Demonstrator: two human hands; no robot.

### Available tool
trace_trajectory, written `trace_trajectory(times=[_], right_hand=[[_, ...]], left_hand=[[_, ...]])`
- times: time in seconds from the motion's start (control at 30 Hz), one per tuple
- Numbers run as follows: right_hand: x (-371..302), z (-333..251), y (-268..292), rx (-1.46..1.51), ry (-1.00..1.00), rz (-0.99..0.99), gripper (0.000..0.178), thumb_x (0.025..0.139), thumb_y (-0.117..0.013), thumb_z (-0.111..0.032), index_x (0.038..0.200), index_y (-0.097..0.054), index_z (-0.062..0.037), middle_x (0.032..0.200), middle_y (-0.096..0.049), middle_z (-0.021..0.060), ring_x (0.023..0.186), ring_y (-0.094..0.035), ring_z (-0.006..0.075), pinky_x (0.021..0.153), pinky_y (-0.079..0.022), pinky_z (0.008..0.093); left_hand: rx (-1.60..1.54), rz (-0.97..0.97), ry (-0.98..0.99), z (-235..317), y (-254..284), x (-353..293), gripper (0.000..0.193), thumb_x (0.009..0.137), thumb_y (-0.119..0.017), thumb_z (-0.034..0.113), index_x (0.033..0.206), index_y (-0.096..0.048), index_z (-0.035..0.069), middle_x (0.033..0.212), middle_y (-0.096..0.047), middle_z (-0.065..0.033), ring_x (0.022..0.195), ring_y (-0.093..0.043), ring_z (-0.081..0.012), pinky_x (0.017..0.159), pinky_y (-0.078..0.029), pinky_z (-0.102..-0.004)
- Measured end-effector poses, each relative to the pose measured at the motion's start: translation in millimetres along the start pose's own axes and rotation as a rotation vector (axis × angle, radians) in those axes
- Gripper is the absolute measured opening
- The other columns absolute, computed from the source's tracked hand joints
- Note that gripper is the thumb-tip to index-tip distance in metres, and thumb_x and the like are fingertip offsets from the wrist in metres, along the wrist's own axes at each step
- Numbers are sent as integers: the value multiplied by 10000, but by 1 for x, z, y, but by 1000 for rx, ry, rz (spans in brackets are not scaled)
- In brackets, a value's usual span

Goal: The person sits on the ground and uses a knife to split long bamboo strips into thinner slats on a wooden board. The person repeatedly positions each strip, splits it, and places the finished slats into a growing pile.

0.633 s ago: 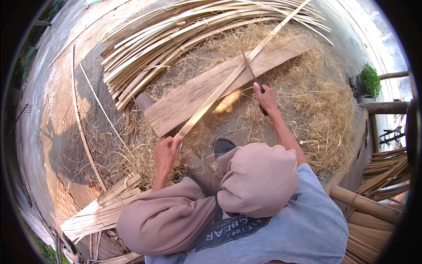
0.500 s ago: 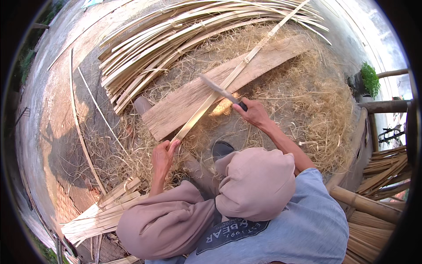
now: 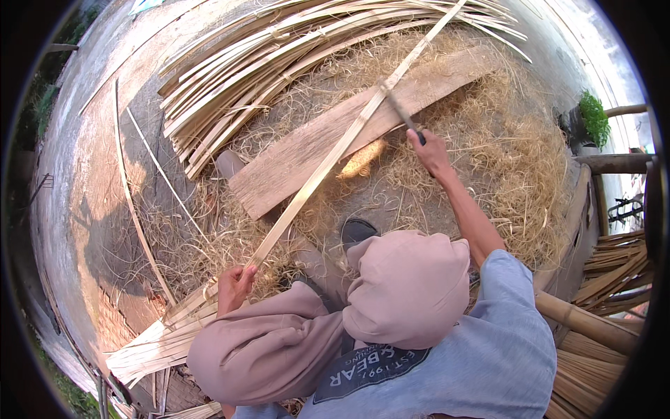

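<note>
My left hand [image 3: 235, 285] grips the near end of a long pale bamboo strip [image 3: 335, 150], which runs up and to the right across a weathered wooden plank [image 3: 314, 150]. My right hand [image 3: 430, 150] is shut on the dark handle of a knife [image 3: 399, 112]. The blade rests against the strip where it crosses the plank. My head covering, a pinkish cloth [image 3: 408, 286], fills the lower middle of the view.
A big heap of split bamboo strips [image 3: 279, 56] lies beyond the plank. Straw-like shavings [image 3: 516, 174] cover the ground around it. More cut strips [image 3: 160, 342] lie at lower left. Bamboo poles [image 3: 593, 325] and a potted plant [image 3: 594, 119] stand at right.
My right hand with the knife has moved up and away along the strip, from near the plank's middle toward its far part. The left hand keeps its hold.
</note>
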State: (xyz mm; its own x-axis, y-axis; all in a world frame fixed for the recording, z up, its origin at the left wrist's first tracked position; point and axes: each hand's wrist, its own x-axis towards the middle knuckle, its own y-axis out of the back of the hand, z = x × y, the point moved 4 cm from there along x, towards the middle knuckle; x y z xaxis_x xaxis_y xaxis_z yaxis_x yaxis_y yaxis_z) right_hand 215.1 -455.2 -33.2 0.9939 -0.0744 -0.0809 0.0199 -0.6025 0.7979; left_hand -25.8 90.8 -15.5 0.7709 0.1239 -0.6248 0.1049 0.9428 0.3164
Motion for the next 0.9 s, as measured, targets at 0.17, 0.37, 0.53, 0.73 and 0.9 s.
trace_trajectory(times=[0.17, 0.37, 0.53, 0.73, 0.9], right_hand=[[13, -6, 8, 12, -48, 37, 565, 1010, -581, -537, 807, -628, -12, 608, -585, 123, 558, -604, 258, 550, -466, 436], [-149, -120, -84, -1, 459, -352, 511, 977, -646, -534, 881, -603, -34, 708, -651, 160, 630, -658, 324, 588, -509, 465], [-39, -36, -16, -2, -3, -71, 526, 977, -637, -555, 852, -608, -44, 711, -644, 147, 641, -664, 305, 582, -509, 442], [-65, -59, -33, -102, 525, -269, 533, 978, -645, -540, 822, -622, -31, 632, -621, 154, 592, -648, 288, 546, -488, 446], [1, -16, -1, 40, -72, -24, 543, 970, -653, -542, 790, -579, -35, 624, -625, 172, 628, -677, 333, 642, -539, 434]], left_hand=[[32, -86, 91, -2, -6, 10, 446, 979, -730, 403, 768, -668, 15, 549, -563, -9, 457, -452, -67, 440, -318, -251], [-268, -449, 301, 47, -42, 67, 457, 1001, -691, 443, 809, -623, 33, 557, -534, 3, 400, -400, -62, 390, -288, -217], [-209, -463, 380, 21, -13, 52, 447, 995, -698, 446, 805, -618, 49, 562, -530, -1, 397, -394, -60, 374, -271, -217], [-171, -439, 365, 3, 11, 38, 446, 1006, -688, 423, 776, -618, 47, 565, -548, -18, 394, -405, -69, 355, -278, -233], [-152, -430, 328, -28, 66, 13, 432, 1016, -678, 399, 796, -638, 29, 577, -563, -20, 448, -453, -73, 401, -311, -234]])
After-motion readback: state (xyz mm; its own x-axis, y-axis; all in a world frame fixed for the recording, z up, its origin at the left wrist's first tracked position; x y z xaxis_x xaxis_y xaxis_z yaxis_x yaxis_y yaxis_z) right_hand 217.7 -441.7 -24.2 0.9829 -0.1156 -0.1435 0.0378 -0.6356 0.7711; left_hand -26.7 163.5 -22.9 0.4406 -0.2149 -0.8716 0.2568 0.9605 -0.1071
